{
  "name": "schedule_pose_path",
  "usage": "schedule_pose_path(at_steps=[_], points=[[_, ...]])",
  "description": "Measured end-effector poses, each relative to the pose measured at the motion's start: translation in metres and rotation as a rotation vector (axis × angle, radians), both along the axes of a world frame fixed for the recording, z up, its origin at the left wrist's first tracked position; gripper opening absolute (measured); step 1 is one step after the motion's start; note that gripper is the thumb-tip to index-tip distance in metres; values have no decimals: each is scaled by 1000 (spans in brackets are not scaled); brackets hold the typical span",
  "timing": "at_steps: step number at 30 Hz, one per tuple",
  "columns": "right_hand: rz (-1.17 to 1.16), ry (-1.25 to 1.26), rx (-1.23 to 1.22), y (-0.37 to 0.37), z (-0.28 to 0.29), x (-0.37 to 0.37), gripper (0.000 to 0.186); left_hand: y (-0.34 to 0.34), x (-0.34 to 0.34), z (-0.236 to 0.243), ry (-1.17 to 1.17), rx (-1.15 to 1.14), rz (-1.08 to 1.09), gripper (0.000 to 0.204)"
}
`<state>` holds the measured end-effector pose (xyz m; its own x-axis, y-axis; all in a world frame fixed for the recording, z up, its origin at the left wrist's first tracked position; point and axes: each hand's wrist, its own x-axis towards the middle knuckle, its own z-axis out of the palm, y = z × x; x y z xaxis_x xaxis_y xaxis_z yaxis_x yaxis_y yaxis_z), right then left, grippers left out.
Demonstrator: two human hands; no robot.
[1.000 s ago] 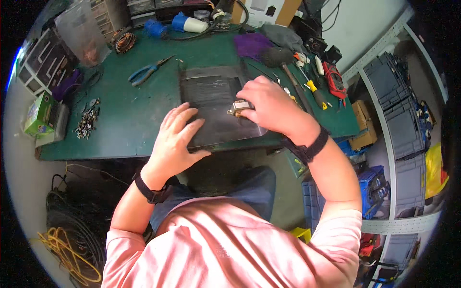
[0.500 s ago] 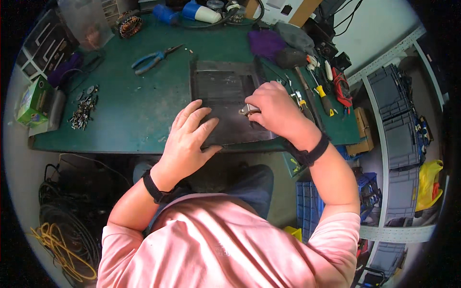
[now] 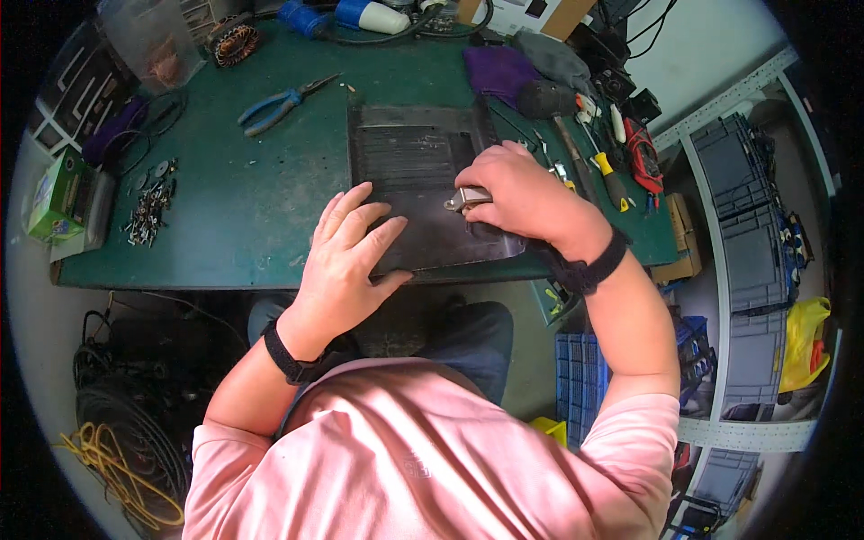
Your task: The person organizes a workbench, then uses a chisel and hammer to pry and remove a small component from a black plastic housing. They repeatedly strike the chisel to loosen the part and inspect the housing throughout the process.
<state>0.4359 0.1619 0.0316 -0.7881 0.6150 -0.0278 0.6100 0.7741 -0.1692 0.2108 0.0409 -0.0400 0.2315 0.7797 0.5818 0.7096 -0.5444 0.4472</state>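
A dark, flat metal panel (image 3: 409, 238) with slots and raised edges lies at the front of the green workbench. My left hand (image 3: 351, 247) rests with stretched, spread fingers on the panel's left front part, the thumb near its front edge. Over the panel's right side, my right hand (image 3: 526, 193) is closed around a small silver metal fitting (image 3: 468, 198) with a rounded end. The fitting points left out of the fingers, close above the panel. Most of it is hidden by the hand, so its exact kind cannot be told.
Blue-handled pliers (image 3: 286, 105) lie beyond the panel at left. A pile of screws (image 3: 148, 211) sits near a green box (image 3: 58, 193). Right of the panel are a hammer (image 3: 576, 153), a yellow-and-black screwdriver (image 3: 612, 184) and a red meter (image 3: 643, 157). A purple cloth (image 3: 498, 74) lies behind.
The view has shifted slightly. The silver fitting has turned a little in my right hand and shows more of its flat side. My left hand stays on the panel.
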Motion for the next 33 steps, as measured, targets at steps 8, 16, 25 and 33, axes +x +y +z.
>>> schedule_pose_path(at_steps=[8, 16, 25, 33], points=[[0, 195, 125, -12, 5, 28, 22, 0, 2, -1, -8, 12, 9, 68], [-423, 390, 106, -13, 54, 93, 25, -3, 4, 0, -1, 10, 33, 67], [-758, 165, 5, -34, -2, 148, 30, -6, 9, 6, 5, -19, 49, 68], [-816, 224, 181, -43, -22, 147, 32, -6, 10, 11, 48, -48, 55, 63]])
